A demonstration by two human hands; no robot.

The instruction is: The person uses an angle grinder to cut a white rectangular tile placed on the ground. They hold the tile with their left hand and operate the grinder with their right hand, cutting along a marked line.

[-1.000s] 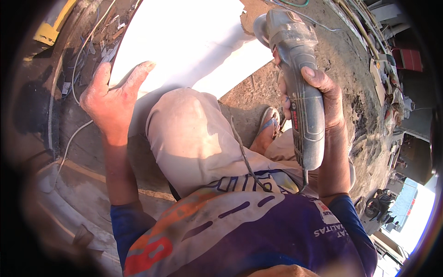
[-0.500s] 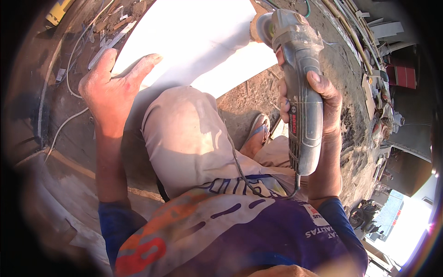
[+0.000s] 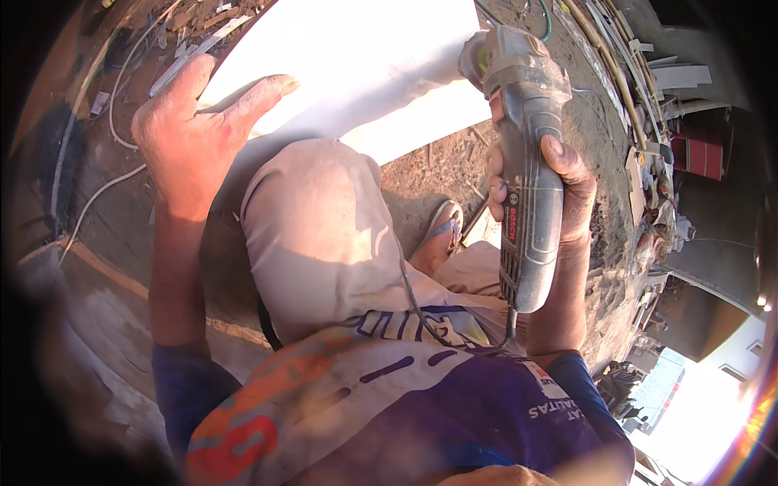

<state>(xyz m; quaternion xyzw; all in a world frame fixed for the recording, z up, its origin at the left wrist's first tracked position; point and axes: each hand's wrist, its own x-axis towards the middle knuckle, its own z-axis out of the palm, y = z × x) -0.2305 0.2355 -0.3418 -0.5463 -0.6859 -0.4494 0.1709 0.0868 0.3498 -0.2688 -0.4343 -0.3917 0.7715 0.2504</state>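
A large white board (image 3: pixel 348 49), washed out by sunlight, slants in front of me above my bent knee. At its left edge my left hand (image 3: pixel 190 134) is closed, thumb lying on the face and fingers partly hidden behind. My right hand (image 3: pixel 571 174) is wrapped round the dark body of a dusty angle grinder (image 3: pixel 531 178), thumb on its right side and fingertips on its left. The grinder's head and disc (image 3: pixel 474 61) are at the board's right edge; glare hides whether the disc touches it. From the grinder's lower end a black cord (image 3: pixel 510 328) loops across my lap.
My sandalled foot (image 3: pixel 438 235) rests on bare dirt below the board. A pale cable (image 3: pixel 101 194) runs along the left side, near scattered offcuts (image 3: pixel 198 65). Long poles (image 3: pixel 608 69) and piled scraps line the right, with a red box-like object (image 3: pixel 698 158) beyond.
The board's upper right edge and the grinder's head appear slightly farther right in the picture. The tan patch beside the disc no longer shows. Both hands keep their holds.
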